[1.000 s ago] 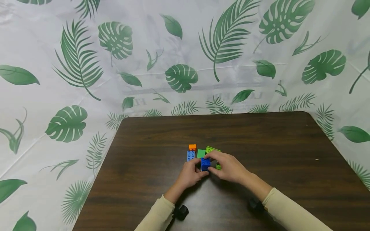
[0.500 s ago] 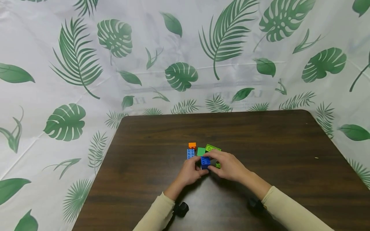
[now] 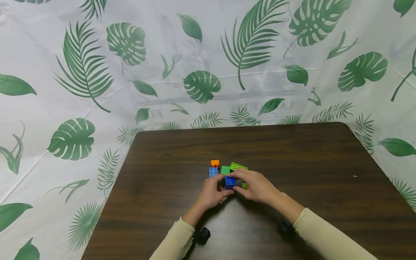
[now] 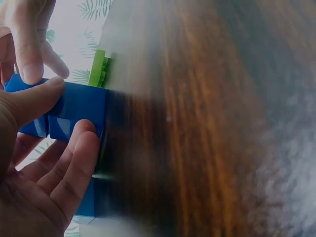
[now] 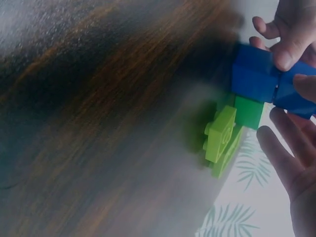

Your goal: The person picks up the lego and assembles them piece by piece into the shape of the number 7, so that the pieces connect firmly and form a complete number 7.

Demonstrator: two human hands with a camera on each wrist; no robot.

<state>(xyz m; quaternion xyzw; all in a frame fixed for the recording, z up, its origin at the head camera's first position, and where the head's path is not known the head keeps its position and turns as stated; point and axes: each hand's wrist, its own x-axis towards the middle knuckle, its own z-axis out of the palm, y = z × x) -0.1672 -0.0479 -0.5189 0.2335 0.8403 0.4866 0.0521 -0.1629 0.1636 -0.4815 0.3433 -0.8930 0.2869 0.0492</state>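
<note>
Two blue toy building blocks stand stacked at the front of a small group of bricks. Studs show on top of the upper blue block (image 3: 230,181); the lower blue block (image 5: 253,74) is on the table side in the right wrist view. My left hand (image 3: 209,194) grips the stack from the left, thumb in front and fingers round the lower block. My right hand (image 3: 259,186) pinches the upper block between thumb and fingers from the right. A thin seam shows between the two blocks in the left wrist view.
Behind the hands lie a light-blue studded brick (image 3: 213,172), an orange brick (image 3: 215,163), a green block (image 3: 225,170) and a lime brick (image 3: 238,166). Another lime brick (image 3: 244,185) sits by the right fingers. A leaf-patterned sheet (image 3: 201,86) hangs behind the dark wooden table (image 3: 162,155).
</note>
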